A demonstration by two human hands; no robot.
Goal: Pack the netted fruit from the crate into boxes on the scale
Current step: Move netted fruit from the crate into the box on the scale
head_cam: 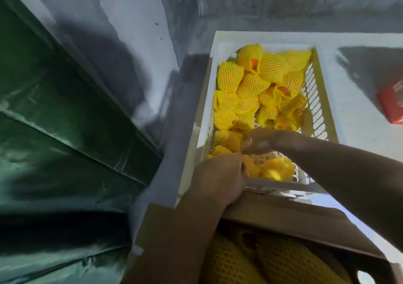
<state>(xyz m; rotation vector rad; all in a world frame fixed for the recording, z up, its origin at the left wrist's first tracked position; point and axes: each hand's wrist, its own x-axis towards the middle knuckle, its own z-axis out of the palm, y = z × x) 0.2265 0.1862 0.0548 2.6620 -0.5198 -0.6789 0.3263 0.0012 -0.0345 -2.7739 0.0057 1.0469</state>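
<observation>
Netted fruit in yellow foam mesh sleeves [250, 100] still fills most of the white slotted plastic crate [320, 100], heaped toward the far end. Your left hand [220, 174] and right hand [261, 141] are both at the near end of the crate, each grip curled around the same sleeved fruit [274, 169] lying just inside the rim. The brown cardboard box [294, 216] below your arms already holds several sleeved fruit, though how full it is I can't tell. Scale isn't visible. Judging by the pile, you're well short of done: plenty left to move.
</observation>
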